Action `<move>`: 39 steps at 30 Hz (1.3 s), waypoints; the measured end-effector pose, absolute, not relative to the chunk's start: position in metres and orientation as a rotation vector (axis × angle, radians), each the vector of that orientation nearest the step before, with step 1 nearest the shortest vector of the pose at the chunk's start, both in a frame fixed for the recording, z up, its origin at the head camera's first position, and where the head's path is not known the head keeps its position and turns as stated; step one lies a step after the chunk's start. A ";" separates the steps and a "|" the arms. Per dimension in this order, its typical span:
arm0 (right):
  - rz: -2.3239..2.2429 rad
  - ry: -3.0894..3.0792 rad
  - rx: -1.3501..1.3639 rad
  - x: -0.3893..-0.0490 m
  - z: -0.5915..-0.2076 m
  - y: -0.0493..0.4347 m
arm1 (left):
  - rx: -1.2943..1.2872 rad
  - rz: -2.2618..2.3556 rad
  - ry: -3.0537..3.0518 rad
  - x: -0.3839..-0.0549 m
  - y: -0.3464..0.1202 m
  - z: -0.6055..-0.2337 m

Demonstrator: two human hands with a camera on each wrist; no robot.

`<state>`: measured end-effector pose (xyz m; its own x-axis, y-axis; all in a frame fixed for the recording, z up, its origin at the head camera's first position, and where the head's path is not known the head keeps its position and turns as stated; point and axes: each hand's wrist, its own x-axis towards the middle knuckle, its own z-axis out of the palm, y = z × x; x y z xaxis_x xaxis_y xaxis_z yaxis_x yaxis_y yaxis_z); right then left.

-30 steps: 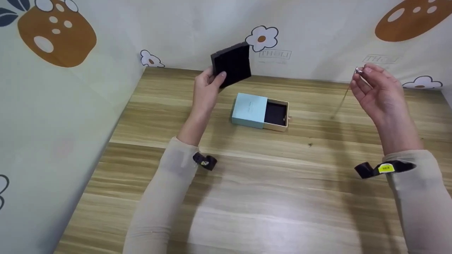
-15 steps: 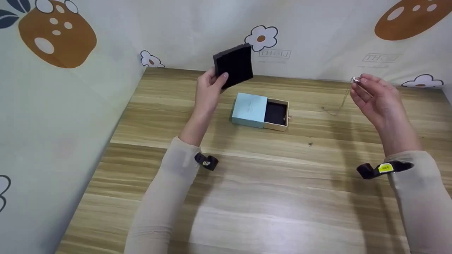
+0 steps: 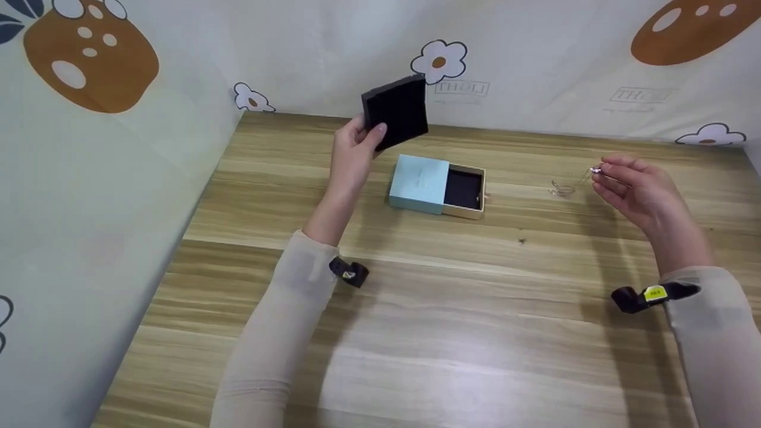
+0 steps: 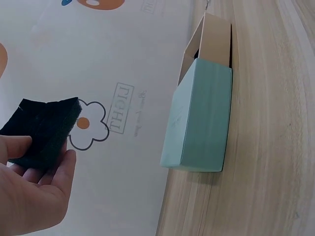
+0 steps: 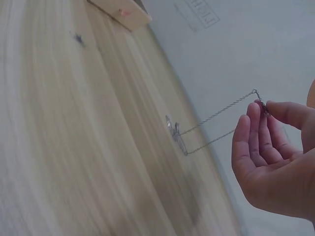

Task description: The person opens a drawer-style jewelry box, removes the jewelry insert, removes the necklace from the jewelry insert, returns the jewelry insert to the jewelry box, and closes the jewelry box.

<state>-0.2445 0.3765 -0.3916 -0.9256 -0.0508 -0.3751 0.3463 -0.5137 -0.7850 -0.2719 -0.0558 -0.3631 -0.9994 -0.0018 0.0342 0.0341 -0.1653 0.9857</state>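
My left hand (image 3: 351, 154) grips a black foam pad (image 3: 399, 113) by its lower left corner, thumb on the front, held up above the back of the table. In the left wrist view the pad (image 4: 44, 123) looks thick and square. At the right, my right hand (image 3: 639, 190) pinches the pendant (image 3: 596, 170) of a thin necklace between thumb and fingers. Part of its chain (image 3: 560, 189) lies gathered on the table; in the right wrist view two strands of chain (image 5: 216, 114) run up to the fingertips. Between the hands sits a light blue box (image 3: 419, 183) with its drawer partly out.
The drawer (image 3: 464, 190) is cream-edged with a dark lining and a small pull tab on its right end. A wood-grain table (image 3: 428, 309) lies under everything. Behind and left stands a printed cloth wall (image 3: 333, 53) with flowers and fruit.
My right hand has come down toward the table, and the hanging chain has settled into a small heap there. My left hand with the foam pad has shifted slightly right.
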 end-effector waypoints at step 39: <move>-1.162 2.419 0.285 -0.239 -0.402 0.376 | -0.010 -2.376 -2.041 -0.271 -0.053 -0.366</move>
<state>-0.2392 0.3762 -0.4023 -0.8822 -0.0046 -0.4709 0.3648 0.6257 -0.6895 -0.2710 -0.0535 -0.3657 -0.9999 -0.0028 0.0108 0.0111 -0.1507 0.9885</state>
